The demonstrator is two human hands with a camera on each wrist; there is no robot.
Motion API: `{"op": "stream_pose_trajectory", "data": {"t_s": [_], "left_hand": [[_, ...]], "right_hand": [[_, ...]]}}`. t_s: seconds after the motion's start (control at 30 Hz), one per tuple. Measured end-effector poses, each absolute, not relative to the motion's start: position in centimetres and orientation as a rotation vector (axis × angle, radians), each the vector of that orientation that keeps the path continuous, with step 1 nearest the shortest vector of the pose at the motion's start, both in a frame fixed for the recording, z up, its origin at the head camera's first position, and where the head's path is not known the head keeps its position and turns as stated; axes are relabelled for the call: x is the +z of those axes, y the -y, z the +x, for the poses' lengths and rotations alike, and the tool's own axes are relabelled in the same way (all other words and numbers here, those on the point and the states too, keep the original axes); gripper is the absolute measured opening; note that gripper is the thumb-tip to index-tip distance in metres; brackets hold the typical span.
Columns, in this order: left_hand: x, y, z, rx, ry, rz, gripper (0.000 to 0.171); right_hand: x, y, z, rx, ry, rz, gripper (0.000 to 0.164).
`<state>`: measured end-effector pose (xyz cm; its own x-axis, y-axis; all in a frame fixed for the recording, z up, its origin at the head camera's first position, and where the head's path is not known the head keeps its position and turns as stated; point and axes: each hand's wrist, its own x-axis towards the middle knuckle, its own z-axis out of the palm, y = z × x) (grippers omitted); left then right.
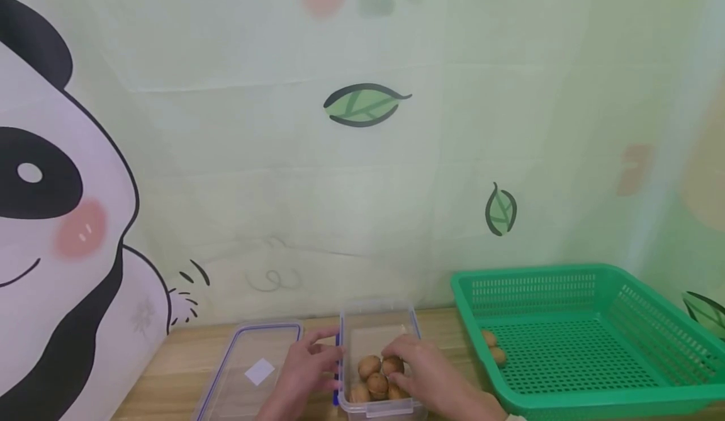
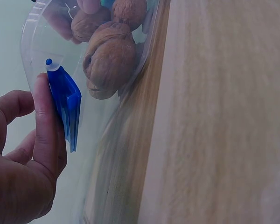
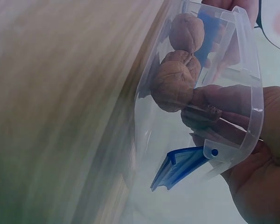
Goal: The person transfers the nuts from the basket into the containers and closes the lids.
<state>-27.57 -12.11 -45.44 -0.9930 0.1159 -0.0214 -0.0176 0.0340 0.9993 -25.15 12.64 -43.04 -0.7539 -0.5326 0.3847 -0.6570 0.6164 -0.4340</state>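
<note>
A clear plastic box (image 1: 378, 330) with blue side latches stands lidless on the table, several walnuts (image 1: 369, 367) lying in its near half. My right hand (image 1: 433, 370) reaches over the right wall into the box. Its thumb and fingers pinch a walnut (image 3: 200, 116) low among the others, seen through the clear wall in the right wrist view. My left hand (image 1: 306, 367) rests against the box's left side, fingers fairly straight. In the left wrist view, a fingertip touches the wall beside the hanging blue latch (image 2: 67, 105).
A clear lid (image 1: 235, 352) with a blue seal and a white label (image 1: 259, 371) lies left of the box, partly behind my left hand. To the right stands a green slotted basket (image 1: 566, 402) with walnuts (image 1: 497, 355) at its left side. A printed cloth hangs behind the table.
</note>
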Motion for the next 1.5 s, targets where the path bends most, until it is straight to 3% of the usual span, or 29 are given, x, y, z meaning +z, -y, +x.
{"op": "stream_pose_trajectory", "data": {"t_s": [1.0,1.5], "left_hand": [[-45.1,11.8,-27.5,2.117,-2.196,0.111,0.056],[-45.4,12.1,-27.6,2.105,-2.189,0.1,0.057]], "right_hand": [[-43.1,-12.9,-25.3,0.881,2.606,1.001,0.022],[-39.3,-13.1,-23.6,0.883,2.594,0.896,0.031]]}}
